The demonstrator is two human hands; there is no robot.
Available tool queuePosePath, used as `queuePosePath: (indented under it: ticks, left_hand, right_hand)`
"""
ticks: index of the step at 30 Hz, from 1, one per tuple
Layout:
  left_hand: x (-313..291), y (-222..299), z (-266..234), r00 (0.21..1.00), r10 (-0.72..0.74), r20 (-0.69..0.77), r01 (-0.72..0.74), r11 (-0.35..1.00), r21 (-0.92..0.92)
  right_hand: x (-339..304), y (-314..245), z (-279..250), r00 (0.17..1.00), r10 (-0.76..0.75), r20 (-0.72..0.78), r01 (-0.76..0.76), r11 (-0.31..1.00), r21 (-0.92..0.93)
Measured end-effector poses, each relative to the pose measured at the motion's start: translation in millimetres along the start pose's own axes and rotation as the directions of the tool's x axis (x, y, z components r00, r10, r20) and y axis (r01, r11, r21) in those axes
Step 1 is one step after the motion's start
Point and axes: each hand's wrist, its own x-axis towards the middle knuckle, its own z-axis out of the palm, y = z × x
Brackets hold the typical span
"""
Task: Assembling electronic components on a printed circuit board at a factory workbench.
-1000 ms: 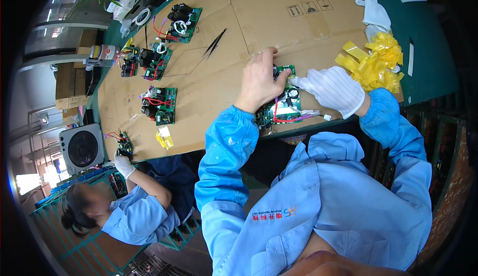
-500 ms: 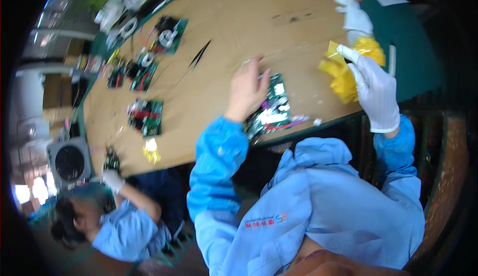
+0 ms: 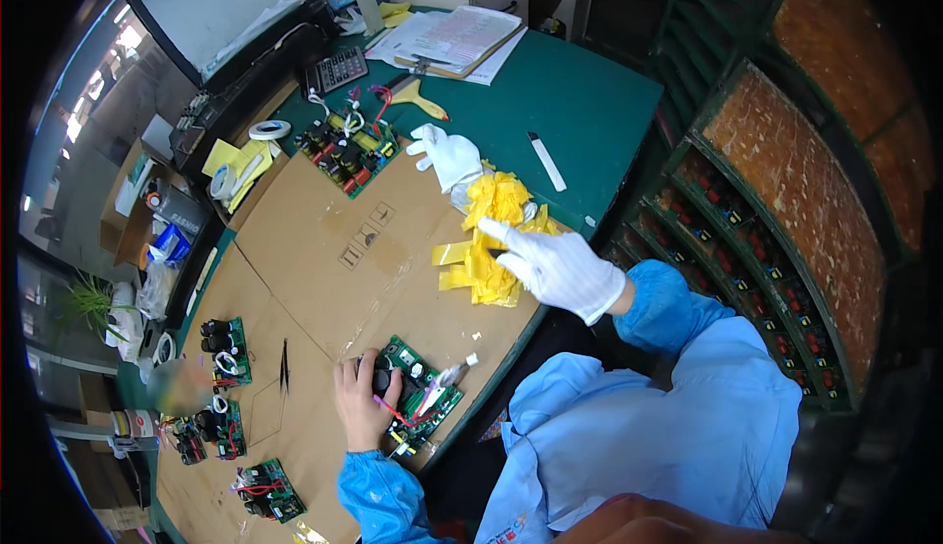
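Observation:
My bare left hand (image 3: 361, 402) is closed at the left side of a green circuit board (image 3: 432, 408) near the table edge. Its fingers and thumb are around a black part of that board. White and purple-red wires lie across the board. My right hand (image 3: 565, 267), in a white glove, is over a heap of yellow tape pieces (image 3: 496, 284). Its index finger and thumb are apart, with a dark spot between them; the other fingers are curled. Beside the heap lies an empty-looking white glove (image 3: 447, 156).
Another populated board (image 3: 346, 151) stands at the far side, near a yellow-handled brush (image 3: 417, 100) and a clipboard (image 3: 462, 38). Several boards (image 3: 267, 490) and black tweezers (image 3: 285, 365) lie left. A white-handled knife (image 3: 547, 163) rests on green matting. Racks (image 3: 766, 269) stand right.
The view has swung round to the right. My left hand has come down onto the board's left side. My right hand remains by the yellow tape heap.

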Motion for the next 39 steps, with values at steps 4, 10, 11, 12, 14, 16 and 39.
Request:
queuePosePath:
  ticks: [4,10,11,12,14,16,39]
  left_hand:
    - [8,-8,4,0.966,-0.241,-0.099,0.216,0.953,-0.213]
    - [-54,-100,37,0.841,-0.533,0.092,-0.005,-0.179,-0.984]
    - [-62,-95,54,0.788,-0.604,-0.117,-0.003,0.186,-0.983]
    - [-71,-90,51,0.774,-0.633,0.027,-0.015,-0.061,-0.998]
    - [-59,-81,60,0.733,-0.666,0.136,-0.055,-0.257,-0.965]
    - [-58,-81,83,0.73,-0.663,0.166,-0.161,-0.404,-0.901]
    - [-25,-54,61,0.688,-0.717,0.111,-0.238,-0.368,-0.899]
  right_hand:
    - [-1,-16,9,0.991,-0.135,-0.01,0.134,0.987,-0.088]
    - [1,-32,27,0.966,-0.243,-0.09,0.248,0.967,0.055]
    - [0,-35,35,0.962,-0.248,-0.116,0.257,0.963,0.074]
    - [0,-44,39,0.976,-0.212,-0.054,0.218,0.965,0.143]
    - [-2,-61,44,0.988,-0.116,0.105,0.089,0.97,0.228]
    - [0,-76,64,0.975,-0.2,0.097,0.155,0.925,0.346]
    - [-19,-51,96,0.931,-0.321,0.176,0.275,0.931,0.241]
